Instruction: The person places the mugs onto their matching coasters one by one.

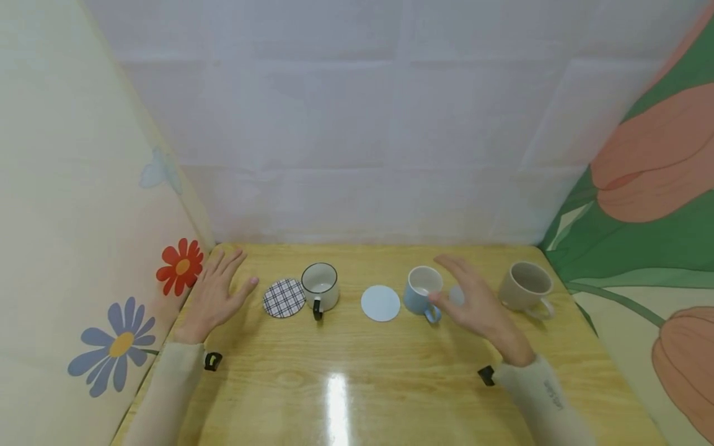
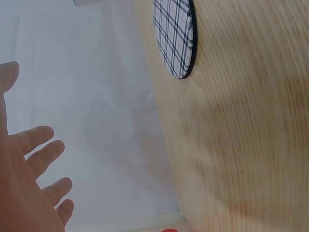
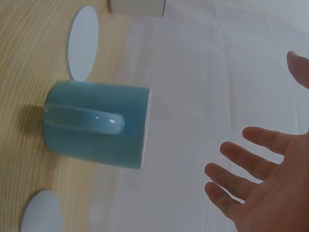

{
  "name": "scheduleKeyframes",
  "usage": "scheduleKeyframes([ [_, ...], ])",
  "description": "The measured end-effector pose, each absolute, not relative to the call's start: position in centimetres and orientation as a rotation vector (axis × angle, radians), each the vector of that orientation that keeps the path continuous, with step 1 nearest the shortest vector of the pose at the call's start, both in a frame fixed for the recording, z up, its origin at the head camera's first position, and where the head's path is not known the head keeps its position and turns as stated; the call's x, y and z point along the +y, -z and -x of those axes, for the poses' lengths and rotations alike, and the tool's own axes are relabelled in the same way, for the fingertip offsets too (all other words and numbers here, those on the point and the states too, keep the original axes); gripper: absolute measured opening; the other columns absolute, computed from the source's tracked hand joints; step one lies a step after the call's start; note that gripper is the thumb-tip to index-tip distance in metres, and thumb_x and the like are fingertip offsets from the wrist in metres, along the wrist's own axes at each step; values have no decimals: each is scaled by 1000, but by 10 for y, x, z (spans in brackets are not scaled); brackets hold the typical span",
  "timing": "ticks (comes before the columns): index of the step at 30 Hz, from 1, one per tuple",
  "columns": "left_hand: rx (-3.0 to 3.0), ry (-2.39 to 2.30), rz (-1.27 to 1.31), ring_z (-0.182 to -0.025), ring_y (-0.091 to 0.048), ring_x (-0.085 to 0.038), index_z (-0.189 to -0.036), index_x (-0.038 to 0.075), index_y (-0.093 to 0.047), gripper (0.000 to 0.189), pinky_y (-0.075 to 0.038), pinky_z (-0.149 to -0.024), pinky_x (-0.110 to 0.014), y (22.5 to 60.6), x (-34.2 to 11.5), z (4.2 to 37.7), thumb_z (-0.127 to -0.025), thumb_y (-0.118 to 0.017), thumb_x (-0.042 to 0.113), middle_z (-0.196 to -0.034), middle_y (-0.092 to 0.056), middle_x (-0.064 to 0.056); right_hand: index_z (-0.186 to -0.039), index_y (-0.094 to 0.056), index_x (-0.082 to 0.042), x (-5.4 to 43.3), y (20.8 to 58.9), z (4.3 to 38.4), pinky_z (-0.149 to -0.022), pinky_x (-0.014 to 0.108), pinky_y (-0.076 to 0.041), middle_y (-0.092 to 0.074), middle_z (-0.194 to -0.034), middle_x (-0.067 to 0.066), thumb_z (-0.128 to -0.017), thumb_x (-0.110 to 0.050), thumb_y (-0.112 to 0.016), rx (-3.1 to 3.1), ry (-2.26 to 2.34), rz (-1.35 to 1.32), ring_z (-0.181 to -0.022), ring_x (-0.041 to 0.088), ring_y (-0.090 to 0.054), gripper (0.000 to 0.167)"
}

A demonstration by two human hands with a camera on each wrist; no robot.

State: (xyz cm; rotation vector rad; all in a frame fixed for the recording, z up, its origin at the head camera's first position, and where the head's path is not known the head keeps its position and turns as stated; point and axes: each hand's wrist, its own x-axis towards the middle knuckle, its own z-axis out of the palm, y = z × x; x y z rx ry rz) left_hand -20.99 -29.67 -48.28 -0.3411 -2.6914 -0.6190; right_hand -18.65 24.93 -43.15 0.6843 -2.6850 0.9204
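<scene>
My left hand (image 1: 214, 301), its fingers spread, hovers over the table left of a round plaid coaster (image 1: 284, 298) and holds nothing. My right hand (image 1: 475, 305) is raised with fingers extended beside a light blue mug (image 1: 415, 300); in the right wrist view a gap shows between the fingers and the mug's rim. That mug stands upright, its handle (image 3: 87, 120) toward me. A pale blue round coaster (image 1: 380, 303) lies to its left. To its right, another pale coaster (image 1: 457, 295) is partly hidden behind my right hand.
A white mug (image 1: 329, 296) with a black rim and black handle stands beside the plaid coaster. A beige mug (image 1: 520, 293) is near the table's right edge. Behind the wooden table (image 1: 279, 384) hangs a white cloth (image 1: 357, 155); patterned cloths flank both sides.
</scene>
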Motion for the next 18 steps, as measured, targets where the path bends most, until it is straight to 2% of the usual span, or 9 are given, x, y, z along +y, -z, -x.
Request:
scheduleKeyframes([
  [9, -2686, 639, 356, -158, -27, -53, -160, 6, -48, 73, -19, -126, -76, 487, -293, 207, -102, -66, 47, -166, -46, -22, -152, -53, 0, 232, 438, 183, -113, 71, -45, -57, -152, 23, -93, -25, -83, -2562, -1010, -817, -140, 47, -54, 70],
  [15, -2687, 662, 358, -158, -27, -54, -159, 6, -49, 73, -21, -122, -80, 491, -293, 206, -102, -66, 48, -166, -46, -21, -154, -52, -3, 220, 442, 181, -113, 69, -47, -56, -154, 21, -95, -26, -81, -2554, -1028, -868, -141, 46, -54, 70],
  [18, -2686, 681, 361, -158, -26, -54, -159, 5, -49, 72, -22, -122, -80, 493, -292, 206, -103, -66, 46, -166, -46, -21, -154, -52, -4, 215, 443, 180, -109, 67, -52, -57, -153, 20, -94, -25, -82, -2551, -1028, -883, -138, 45, -57, 70],
])
